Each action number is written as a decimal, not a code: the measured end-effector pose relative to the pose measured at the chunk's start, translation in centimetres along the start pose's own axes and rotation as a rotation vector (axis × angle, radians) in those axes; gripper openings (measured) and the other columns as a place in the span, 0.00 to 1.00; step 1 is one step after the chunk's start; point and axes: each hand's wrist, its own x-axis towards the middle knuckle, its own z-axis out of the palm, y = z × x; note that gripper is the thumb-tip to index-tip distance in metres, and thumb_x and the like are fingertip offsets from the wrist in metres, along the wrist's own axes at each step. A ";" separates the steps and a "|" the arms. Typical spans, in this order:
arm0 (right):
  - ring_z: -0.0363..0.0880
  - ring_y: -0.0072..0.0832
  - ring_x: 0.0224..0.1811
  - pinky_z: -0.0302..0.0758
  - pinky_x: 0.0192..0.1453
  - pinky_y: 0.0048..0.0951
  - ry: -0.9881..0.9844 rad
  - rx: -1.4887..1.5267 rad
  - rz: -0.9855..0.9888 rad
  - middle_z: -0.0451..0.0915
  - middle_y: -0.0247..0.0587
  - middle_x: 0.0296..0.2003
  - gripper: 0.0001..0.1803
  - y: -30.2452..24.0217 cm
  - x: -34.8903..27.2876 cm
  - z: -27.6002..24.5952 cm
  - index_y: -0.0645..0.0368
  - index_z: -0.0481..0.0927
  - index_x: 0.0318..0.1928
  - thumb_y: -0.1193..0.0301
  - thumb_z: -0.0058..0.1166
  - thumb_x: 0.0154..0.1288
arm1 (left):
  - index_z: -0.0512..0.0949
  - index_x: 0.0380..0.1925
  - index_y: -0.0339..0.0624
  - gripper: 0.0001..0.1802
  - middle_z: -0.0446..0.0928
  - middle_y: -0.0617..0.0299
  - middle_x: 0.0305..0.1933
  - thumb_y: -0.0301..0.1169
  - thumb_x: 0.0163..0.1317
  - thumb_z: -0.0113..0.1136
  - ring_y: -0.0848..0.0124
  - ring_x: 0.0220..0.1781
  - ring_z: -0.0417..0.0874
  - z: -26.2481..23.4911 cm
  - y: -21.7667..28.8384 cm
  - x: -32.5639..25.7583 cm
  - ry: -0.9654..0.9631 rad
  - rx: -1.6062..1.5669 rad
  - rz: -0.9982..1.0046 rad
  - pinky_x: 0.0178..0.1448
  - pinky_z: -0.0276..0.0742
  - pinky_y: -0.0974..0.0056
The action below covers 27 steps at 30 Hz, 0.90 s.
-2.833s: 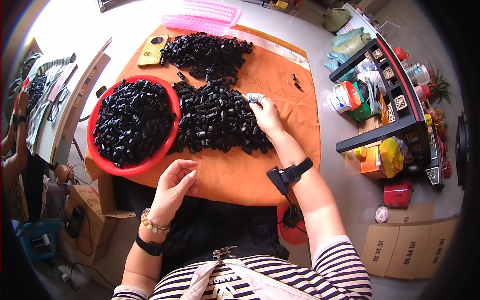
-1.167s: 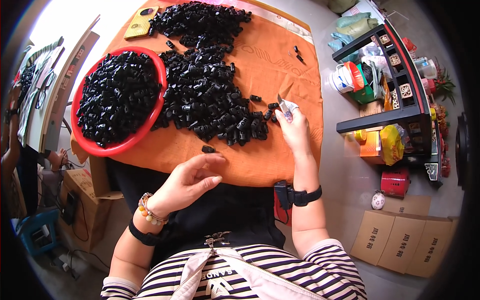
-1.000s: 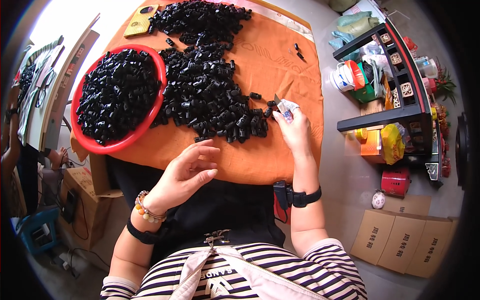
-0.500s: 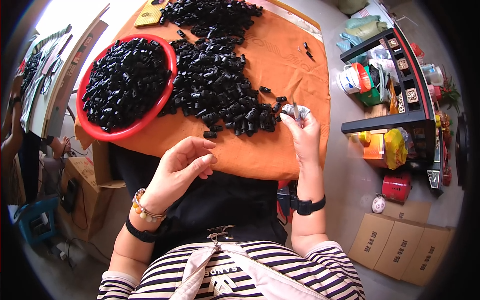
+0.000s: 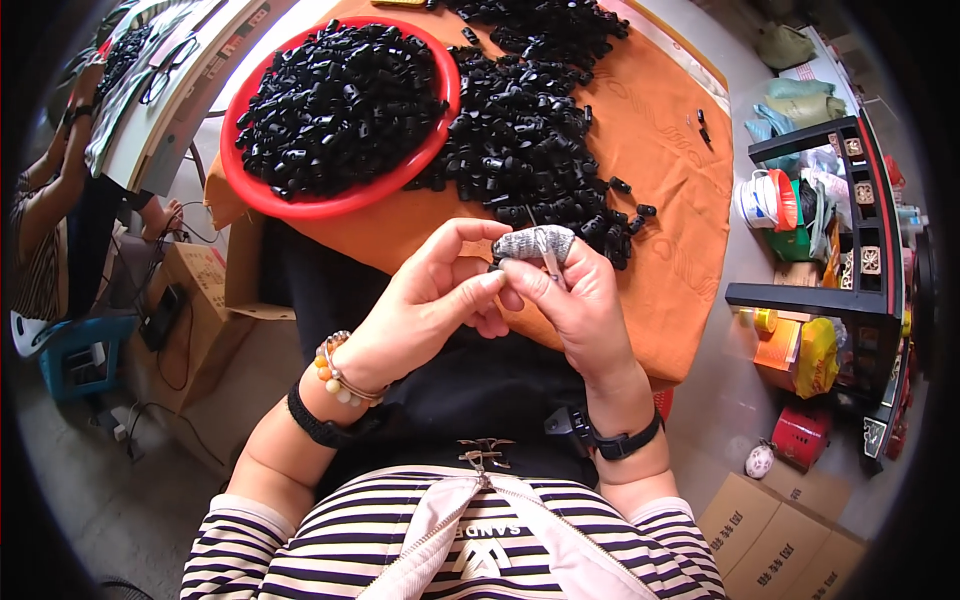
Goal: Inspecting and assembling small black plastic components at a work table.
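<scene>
Both hands have come off the surface (image 5: 640, 170) and met. Left hand (image 5: 430, 300) and right hand (image 5: 575, 295) fingers pinch one small black part (image 5: 495, 267); pile (image 5: 520, 150) untouched.

an orange cloth (image 5: 660, 190) covers the table; on it sit a red bowl (image 5: 300, 205) heaped with small black parts and a loose pile of black parts (image 5: 530, 150) just beside the bowl.

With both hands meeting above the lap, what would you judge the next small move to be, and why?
Probably trim the small black part pinched at the left hand fingertips, then drop it in the red basin: the right hand, forefinger wrapped in tape, holds a thin blade against it.
</scene>
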 end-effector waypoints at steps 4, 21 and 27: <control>0.72 0.13 0.33 0.71 0.37 0.15 -0.050 0.059 -0.077 0.76 0.33 0.34 0.17 -0.8 0.1 0.9 0.64 0.70 0.49 0.71 0.55 0.62 | 0.59 0.57 0.43 0.19 0.74 0.58 0.36 0.34 0.68 0.44 0.75 0.30 0.77 -1.3 0.4 -0.1 -0.037 -0.312 -0.075 0.38 0.75 0.72; 0.73 0.17 0.43 0.70 0.49 0.19 -0.027 0.003 -0.041 0.76 0.36 0.41 0.24 -0.4 -0.6 0.8 0.65 0.69 0.53 0.66 0.57 0.61 | 0.64 0.54 0.40 0.19 0.74 0.59 0.36 0.32 0.65 0.49 0.77 0.26 0.75 -2.0 0.4 -0.1 0.009 -0.470 -0.040 0.31 0.73 0.74; 0.72 0.19 0.45 0.70 0.51 0.20 -0.004 0.149 0.034 0.75 0.38 0.44 0.24 -0.4 -0.7 0.7 0.66 0.67 0.54 0.70 0.57 0.61 | 0.69 0.47 0.40 0.16 0.75 0.60 0.37 0.29 0.59 0.57 0.78 0.30 0.75 -2.7 -0.5 -0.1 -0.053 -0.413 -0.059 0.31 0.74 0.75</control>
